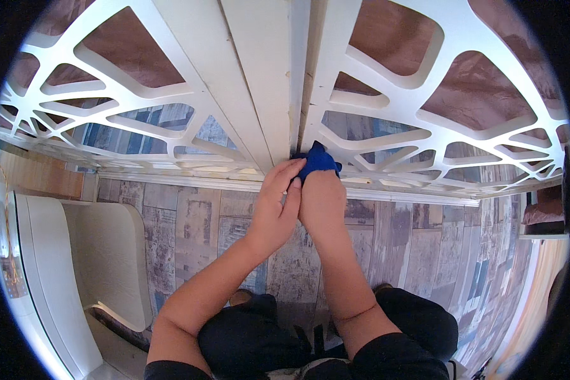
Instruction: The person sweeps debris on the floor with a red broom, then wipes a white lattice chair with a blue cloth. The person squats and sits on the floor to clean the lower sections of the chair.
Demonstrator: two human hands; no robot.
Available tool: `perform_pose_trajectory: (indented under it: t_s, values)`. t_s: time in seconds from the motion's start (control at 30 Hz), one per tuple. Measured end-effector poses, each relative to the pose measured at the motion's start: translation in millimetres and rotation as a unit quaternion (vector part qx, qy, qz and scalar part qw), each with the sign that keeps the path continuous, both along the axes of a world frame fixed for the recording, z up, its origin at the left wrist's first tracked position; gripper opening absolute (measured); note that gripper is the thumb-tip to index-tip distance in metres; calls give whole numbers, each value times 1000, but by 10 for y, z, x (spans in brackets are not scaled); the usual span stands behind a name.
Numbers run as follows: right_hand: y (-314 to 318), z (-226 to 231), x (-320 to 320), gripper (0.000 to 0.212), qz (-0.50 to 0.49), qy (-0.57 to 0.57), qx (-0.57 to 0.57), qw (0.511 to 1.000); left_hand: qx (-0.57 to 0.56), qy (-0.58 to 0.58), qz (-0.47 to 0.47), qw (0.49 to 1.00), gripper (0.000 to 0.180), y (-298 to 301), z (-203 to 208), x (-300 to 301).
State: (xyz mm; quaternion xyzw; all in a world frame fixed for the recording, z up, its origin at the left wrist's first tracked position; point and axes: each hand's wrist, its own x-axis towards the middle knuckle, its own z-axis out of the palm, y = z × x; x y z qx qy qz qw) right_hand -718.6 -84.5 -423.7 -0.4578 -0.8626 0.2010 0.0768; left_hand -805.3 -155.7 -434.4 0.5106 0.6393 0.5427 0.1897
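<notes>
A bunched blue cloth (318,162) is pressed against the foot of a white upright post (259,82), beside the groove where the right lattice panel begins. My right hand (323,197) is closed on the cloth, its fingers mostly hidden under the folds. Close alongside, my left hand (277,197) reaches to the cloth's left edge. A dark blue bit shows between its thumb and fingers. The two hands nearly touch at the wrists. White cut-out lattice panels, one left (177,69) and one right (424,69), flank the post.
A white track (399,197) runs along the floor below the panels. Wood-patterned flooring (386,240) lies beneath me, with my dark-clad knees bent close behind my arms. At left stands a pale cabinet-like piece (50,253) with a rounded panel. Shiny brownish surfaces show through the lattice openings.
</notes>
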Motion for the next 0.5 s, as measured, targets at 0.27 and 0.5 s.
perform_pose_trajectory:
  t_s: [0.27, 0.5]
  values:
    - [-170, -789, 12, 55, -31, 418, -10, 908, -59, -10, -22, 998, 28, -58, -165, 16]
    - [-103, -1397, 114, 55, -1, 296, 91, 951, -180, 25, -68, 981, 48, -95, -355, 92]
